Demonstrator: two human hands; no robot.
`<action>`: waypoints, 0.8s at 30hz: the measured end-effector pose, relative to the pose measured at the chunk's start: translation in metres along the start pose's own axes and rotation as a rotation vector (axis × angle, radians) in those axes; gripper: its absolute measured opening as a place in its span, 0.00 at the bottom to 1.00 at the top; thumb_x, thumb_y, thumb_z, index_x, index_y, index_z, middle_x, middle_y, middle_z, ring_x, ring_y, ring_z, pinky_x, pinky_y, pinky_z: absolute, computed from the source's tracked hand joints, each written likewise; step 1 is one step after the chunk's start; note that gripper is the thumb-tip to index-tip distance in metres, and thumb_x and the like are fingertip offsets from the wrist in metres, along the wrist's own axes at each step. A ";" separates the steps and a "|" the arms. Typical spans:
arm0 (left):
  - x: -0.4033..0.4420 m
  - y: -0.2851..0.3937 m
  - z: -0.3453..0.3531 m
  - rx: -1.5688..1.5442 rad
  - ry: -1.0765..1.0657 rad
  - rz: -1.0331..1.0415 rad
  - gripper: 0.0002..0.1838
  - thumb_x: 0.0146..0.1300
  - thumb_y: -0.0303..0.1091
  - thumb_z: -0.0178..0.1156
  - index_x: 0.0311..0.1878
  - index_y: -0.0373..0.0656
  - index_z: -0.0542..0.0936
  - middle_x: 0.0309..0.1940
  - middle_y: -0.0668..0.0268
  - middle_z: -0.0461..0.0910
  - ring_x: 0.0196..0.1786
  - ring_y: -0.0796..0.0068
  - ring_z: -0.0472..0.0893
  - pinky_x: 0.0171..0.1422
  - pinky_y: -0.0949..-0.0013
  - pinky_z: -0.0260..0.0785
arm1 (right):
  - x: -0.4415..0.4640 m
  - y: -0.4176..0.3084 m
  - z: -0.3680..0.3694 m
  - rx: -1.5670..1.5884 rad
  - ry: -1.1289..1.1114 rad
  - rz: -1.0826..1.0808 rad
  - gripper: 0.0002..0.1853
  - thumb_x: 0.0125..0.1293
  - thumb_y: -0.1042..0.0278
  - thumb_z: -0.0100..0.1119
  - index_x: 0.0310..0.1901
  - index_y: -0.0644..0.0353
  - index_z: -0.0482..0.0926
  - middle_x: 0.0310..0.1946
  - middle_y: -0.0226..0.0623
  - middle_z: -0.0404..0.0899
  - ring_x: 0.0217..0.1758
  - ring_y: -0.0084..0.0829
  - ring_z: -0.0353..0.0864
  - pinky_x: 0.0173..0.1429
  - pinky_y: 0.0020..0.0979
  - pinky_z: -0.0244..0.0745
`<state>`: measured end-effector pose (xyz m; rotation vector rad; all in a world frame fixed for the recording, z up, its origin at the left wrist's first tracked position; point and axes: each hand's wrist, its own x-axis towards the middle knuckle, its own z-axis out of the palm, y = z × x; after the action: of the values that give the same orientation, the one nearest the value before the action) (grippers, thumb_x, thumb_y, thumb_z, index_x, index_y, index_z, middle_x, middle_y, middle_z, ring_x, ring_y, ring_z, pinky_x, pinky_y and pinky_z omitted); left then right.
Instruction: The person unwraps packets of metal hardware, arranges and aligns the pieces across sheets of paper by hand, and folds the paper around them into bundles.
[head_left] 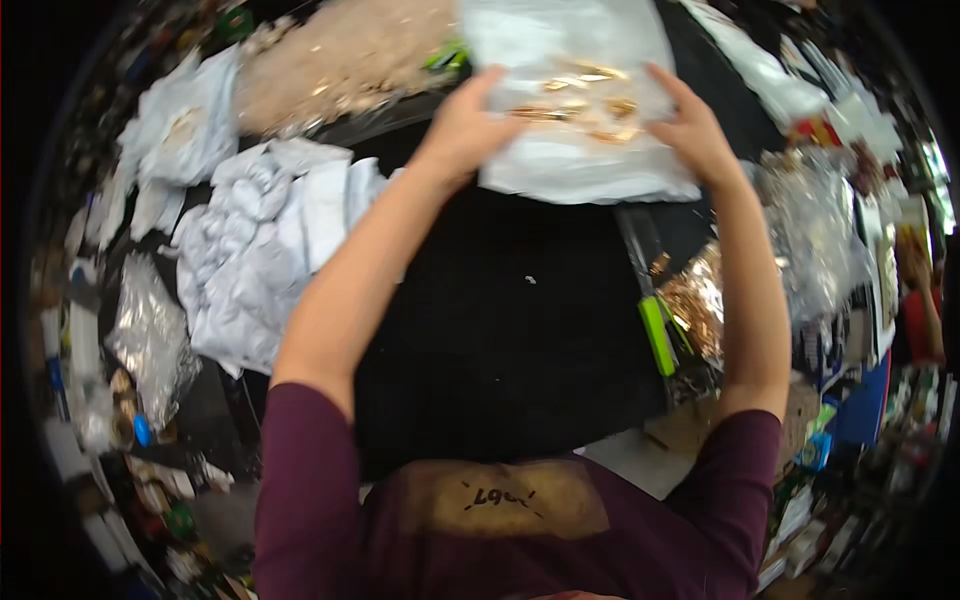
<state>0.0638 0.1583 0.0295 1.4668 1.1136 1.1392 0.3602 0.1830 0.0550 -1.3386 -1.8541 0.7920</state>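
A white plastic sheet or bag [590,180] lies at the far side of the black table, with several small gold-coloured pieces [585,100] on or inside it; I cannot tell which. On its left edge rests my left hand [468,125], thumb and forefinger apart. My right hand [695,130] is at the right edge in a mirrored pose, its thumb and forefinger spread towards the gold pieces. Neither hand is seen closed on anything, though the other fingers are partly hidden. Motion blur softens the pieces' shapes.
A pile of crumpled white bags [250,240] stands left. Behind it spreads a large clear bag of gold-coloured pieces [340,70]. To the right lie a bright green stapler-like tool [656,335], a bag of copper-coloured pieces [700,295] and crumpled clear plastic [815,235].
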 end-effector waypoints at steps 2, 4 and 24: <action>0.021 -0.033 0.015 0.130 0.005 0.024 0.41 0.59 0.26 0.66 0.76 0.38 0.61 0.43 0.63 0.81 0.35 0.79 0.78 0.39 0.72 0.73 | 0.012 0.029 -0.012 -0.238 0.023 -0.043 0.40 0.55 0.83 0.58 0.73 0.59 0.64 0.68 0.42 0.71 0.65 0.32 0.74 0.67 0.31 0.69; 0.022 -0.056 0.021 0.227 0.001 0.024 0.39 0.61 0.27 0.65 0.75 0.38 0.62 0.42 0.62 0.81 0.35 0.78 0.79 0.40 0.72 0.75 | 0.008 0.063 -0.020 -0.451 0.037 -0.112 0.36 0.57 0.81 0.57 0.71 0.58 0.67 0.69 0.44 0.69 0.67 0.37 0.73 0.68 0.32 0.68; -0.213 0.003 -0.102 0.109 0.072 -0.232 0.26 0.70 0.22 0.55 0.70 0.38 0.68 0.65 0.61 0.73 0.45 0.76 0.83 0.47 0.73 0.77 | -0.164 -0.076 0.048 -0.213 -0.073 -0.104 0.17 0.64 0.80 0.59 0.55 0.61 0.80 0.57 0.41 0.80 0.60 0.35 0.79 0.63 0.33 0.73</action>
<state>-0.0696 -0.0367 0.0182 1.3463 1.3759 0.9878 0.3157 0.0011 0.0579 -1.3442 -2.0949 0.6105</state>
